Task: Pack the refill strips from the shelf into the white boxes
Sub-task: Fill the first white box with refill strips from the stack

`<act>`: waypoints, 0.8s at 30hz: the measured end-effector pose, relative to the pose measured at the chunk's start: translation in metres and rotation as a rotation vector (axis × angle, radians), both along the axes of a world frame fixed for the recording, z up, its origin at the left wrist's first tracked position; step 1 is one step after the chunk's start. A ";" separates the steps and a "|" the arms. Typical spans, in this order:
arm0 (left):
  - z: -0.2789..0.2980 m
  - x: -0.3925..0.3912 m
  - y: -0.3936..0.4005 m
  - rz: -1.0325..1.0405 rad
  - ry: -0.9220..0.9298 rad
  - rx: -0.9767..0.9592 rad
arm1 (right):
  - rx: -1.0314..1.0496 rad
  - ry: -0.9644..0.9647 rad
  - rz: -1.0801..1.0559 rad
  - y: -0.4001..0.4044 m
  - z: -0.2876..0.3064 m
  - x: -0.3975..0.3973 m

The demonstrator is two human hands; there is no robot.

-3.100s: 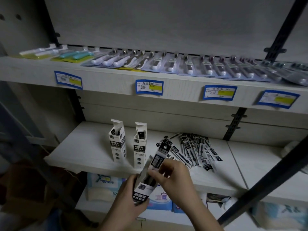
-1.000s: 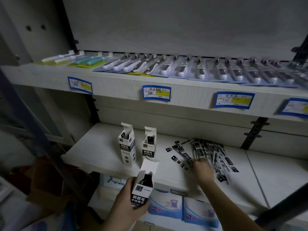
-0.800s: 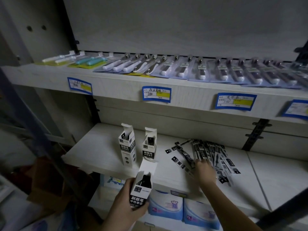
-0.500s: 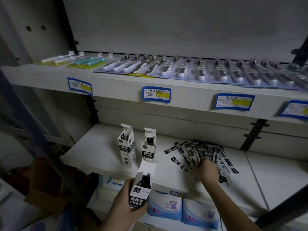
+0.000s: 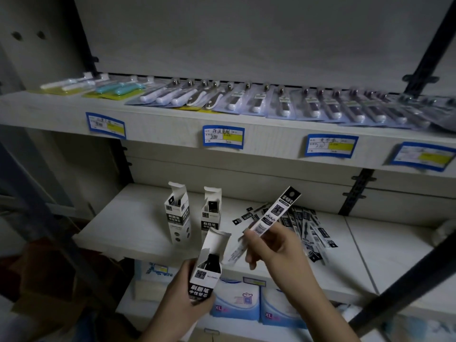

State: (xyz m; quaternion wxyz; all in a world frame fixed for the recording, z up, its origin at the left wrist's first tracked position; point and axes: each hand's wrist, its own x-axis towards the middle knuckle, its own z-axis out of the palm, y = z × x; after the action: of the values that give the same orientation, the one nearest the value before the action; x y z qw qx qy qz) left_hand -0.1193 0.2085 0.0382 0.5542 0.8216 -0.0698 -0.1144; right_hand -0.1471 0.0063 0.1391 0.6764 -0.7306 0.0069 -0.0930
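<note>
My left hand [image 5: 183,296] grips a white box [image 5: 206,272] with its top flap open and dark strips showing inside, held below the shelf's front edge. My right hand [image 5: 276,250] pinches a black-and-white refill strip [image 5: 274,213], tilted up to the right, just right of the box mouth and apart from it. A heap of several refill strips [image 5: 307,224] lies on the middle shelf [image 5: 133,225] behind my right hand. Two more white boxes [image 5: 178,215] [image 5: 211,211] stand upright and open on that shelf to the left.
An upper shelf [image 5: 172,124] carries rows of blister-packed pens and blue price tags. Blue-and-white packs [image 5: 237,301] sit on the lower shelf under my hands. Dark metal struts cross the left side and the lower right corner [image 5: 404,280].
My right hand has left the heap and come back toward the box, now holding one strip lifted in the air. My left hand keeps the box in much the same place.
</note>
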 end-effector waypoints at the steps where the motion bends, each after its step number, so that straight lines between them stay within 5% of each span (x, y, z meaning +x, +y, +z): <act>1: 0.001 -0.001 0.000 -0.006 -0.006 0.002 | -0.001 -0.025 -0.008 0.004 0.007 -0.004; 12: 0.008 -0.002 0.004 -0.072 -0.055 0.030 | -0.269 -0.011 -0.008 0.042 -0.003 -0.010; 19: 0.008 0.001 0.008 -0.077 -0.101 0.049 | -0.194 -0.031 -0.040 0.052 0.001 -0.012; 24: 0.007 0.004 0.009 -0.099 -0.108 0.029 | -0.425 -0.022 -0.120 0.053 -0.014 -0.004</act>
State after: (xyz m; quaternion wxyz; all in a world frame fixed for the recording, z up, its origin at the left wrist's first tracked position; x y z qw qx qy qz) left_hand -0.1156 0.2176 0.0451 0.5311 0.8302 -0.1381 -0.0983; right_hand -0.1508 0.0595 0.1250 0.5007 -0.8538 0.0232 -0.1406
